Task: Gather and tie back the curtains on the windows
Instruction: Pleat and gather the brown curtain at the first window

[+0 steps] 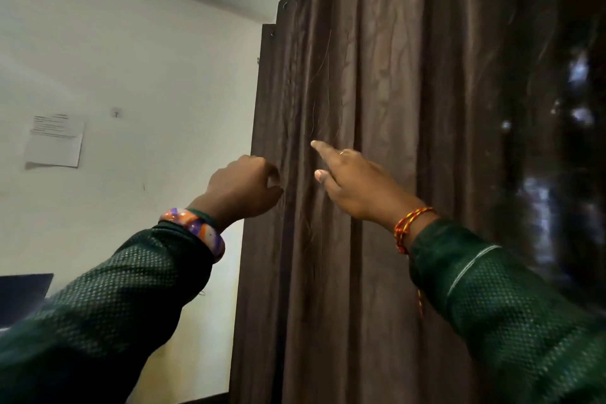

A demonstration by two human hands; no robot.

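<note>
A dark brown curtain [377, 108] fills the right half of the view, hanging in long vertical folds from the top of the frame down past the bottom edge. Its left edge runs beside a white wall [131, 59], and the upper hem steps down in pleats with small metal eyelets showing near the top. At the far right, a dark glossy strip with pale reflections borders the fabric; what it is cannot be told.

Two arms in dark green textured sleeves reach up from the lower corners toward the fabric. The left hand [244, 185] sits at the curtain's outer edge with its fingers curled; its grip looks closed on a fold of the cloth at the edge, though the fingertips are partly hidden. The right hand [354, 187] lies against the folds just to the right, well apart from the edge, with index finger stretched out straight and thumb extended, the grip wide and holding nothing. A ring shows on one finger.

On the wall, a white sheet of paper [55, 141] with printed lines is stuck up at the left. A dark flat object [23, 292] shows at the lower left edge. An orange and purple bangle [196, 229] circles the left wrist, and a red and yellow thread [408, 228] is tied round the right wrist.
</note>
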